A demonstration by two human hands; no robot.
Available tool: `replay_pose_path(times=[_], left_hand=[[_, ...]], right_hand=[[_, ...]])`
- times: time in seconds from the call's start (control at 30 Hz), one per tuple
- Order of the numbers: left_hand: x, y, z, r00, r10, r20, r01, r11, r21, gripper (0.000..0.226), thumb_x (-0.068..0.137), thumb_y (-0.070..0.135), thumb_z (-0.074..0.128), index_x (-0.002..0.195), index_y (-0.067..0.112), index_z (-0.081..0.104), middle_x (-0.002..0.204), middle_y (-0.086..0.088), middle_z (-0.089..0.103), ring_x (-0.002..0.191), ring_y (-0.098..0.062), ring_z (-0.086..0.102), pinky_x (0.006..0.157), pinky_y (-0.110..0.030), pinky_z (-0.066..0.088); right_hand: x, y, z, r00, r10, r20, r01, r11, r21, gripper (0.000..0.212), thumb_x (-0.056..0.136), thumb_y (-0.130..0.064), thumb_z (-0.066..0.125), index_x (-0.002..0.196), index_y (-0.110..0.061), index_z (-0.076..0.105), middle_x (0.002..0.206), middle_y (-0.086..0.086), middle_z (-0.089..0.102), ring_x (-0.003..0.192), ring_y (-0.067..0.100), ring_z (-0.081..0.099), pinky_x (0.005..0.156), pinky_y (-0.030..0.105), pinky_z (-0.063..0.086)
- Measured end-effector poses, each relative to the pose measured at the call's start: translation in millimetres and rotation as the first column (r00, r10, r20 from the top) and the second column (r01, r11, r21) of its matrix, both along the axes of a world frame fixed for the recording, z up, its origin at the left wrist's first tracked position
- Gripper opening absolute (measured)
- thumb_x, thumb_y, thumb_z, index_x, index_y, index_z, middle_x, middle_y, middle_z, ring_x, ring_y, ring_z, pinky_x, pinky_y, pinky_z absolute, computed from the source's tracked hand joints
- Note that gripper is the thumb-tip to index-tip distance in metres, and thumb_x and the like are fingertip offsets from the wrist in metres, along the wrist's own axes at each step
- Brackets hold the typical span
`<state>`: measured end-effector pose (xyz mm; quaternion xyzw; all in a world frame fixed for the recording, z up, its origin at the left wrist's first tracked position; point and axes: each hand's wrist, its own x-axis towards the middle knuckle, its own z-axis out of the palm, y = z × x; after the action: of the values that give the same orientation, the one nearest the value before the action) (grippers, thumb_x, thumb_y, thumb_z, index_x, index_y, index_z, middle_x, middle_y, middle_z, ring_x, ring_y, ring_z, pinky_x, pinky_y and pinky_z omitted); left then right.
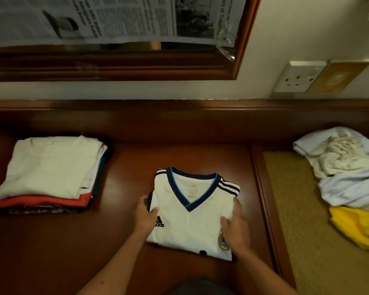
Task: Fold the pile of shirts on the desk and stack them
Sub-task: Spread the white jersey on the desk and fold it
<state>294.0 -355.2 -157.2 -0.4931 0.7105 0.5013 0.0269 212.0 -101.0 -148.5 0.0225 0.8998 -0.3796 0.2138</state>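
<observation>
A folded white football jersey (192, 218) with a navy V-collar lies in the middle of the dark wooden desk (51, 241). My left hand (144, 213) grips its left edge, thumb on top and fingers tucked under the side. My right hand (235, 225) grips the right edge, thumb on the chest and fingers over the side. A stack of folded shirts (49, 167), cream on top with red beneath, sits at the left. A crumpled pile of unfolded shirts (345, 167), white, pale blue and yellow (356, 226), lies at the right.
The pile rests on a woven mat (303, 220) set in the desk's right section. A raised wooden ledge (179, 116) runs along the back. On the wall hang a framed mirror covered with newspaper (107, 20) and a socket (296, 77).
</observation>
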Motion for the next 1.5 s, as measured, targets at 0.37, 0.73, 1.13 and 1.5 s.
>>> replay_pose_path(times=[0.37, 0.73, 1.13, 1.5], left_hand=[[153, -14, 6, 0.977, 0.208, -0.037, -0.207, 0.978, 0.022, 0.040, 0.089, -0.006, 0.057, 0.123, 0.013, 0.050, 0.108, -0.019, 0.066, 0.096, -0.032, 0.064, 0.078, -0.040, 0.052], [281, -184, 2, 0.985, 0.094, -0.142, -0.096, 0.995, -0.007, 0.074, 0.081, -0.003, 0.054, 0.125, 0.054, 0.042, 0.123, -0.012, 0.062, 0.106, -0.032, 0.063, 0.089, -0.049, 0.054], [352, -332, 42, 0.967, -0.222, 0.124, 0.252, 0.907, -0.338, 0.073, 0.088, -0.006, 0.048, 0.150, 0.029, 0.031, 0.147, -0.011, 0.040, 0.127, -0.026, 0.048, 0.085, -0.021, 0.041], [346, -338, 8, 0.718, -0.583, 0.380, 0.694, 0.641, -0.328, 0.076, 0.093, 0.055, 0.048, 0.155, 0.033, 0.009, 0.162, -0.015, -0.007, 0.149, -0.030, -0.007, 0.121, -0.041, 0.009]], right_hand=[[74, -34, 5, 0.863, 0.500, 0.075, -0.506, 0.856, 0.108, 0.064, 0.099, -0.030, 0.054, 0.153, -0.021, 0.021, 0.139, 0.010, 0.044, 0.118, 0.023, 0.052, 0.096, 0.030, 0.043], [183, -195, -7, 0.817, 0.574, 0.062, -0.574, 0.797, 0.187, 0.068, 0.098, -0.039, 0.050, 0.153, -0.021, 0.015, 0.148, 0.009, 0.038, 0.128, 0.026, 0.046, 0.101, 0.036, 0.042], [297, -360, -9, 0.843, 0.536, 0.045, -0.536, 0.831, 0.147, 0.073, 0.094, -0.033, 0.058, 0.153, -0.017, 0.017, 0.138, 0.012, 0.047, 0.116, 0.028, 0.055, 0.089, 0.034, 0.046], [296, -365, 4, 0.905, 0.419, 0.073, -0.425, 0.897, 0.122, 0.078, 0.087, -0.027, 0.069, 0.150, -0.020, 0.024, 0.132, 0.016, 0.056, 0.112, 0.032, 0.059, 0.087, 0.036, 0.050]])
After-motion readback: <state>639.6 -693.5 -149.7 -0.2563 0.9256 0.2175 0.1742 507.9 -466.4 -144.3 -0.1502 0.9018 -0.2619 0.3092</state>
